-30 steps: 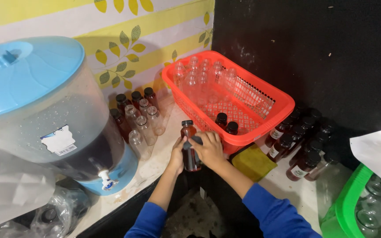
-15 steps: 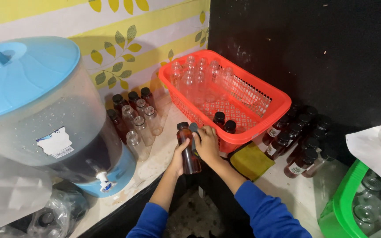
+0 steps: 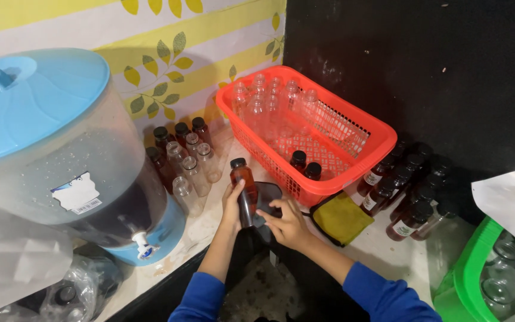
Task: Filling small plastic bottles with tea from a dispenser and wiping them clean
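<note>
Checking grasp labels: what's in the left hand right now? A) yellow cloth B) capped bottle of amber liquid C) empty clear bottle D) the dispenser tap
B: the left hand grips a capped amber bottle, with the right hand pressing a dark cloth against it.

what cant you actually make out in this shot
- Head view: the lower part of the amber bottle is hidden by the left hand and a dark cloth.
- The right hand palm faces away.
- The green crate is cut off by the right edge.
- Bottle labels are too small to read.
</note>
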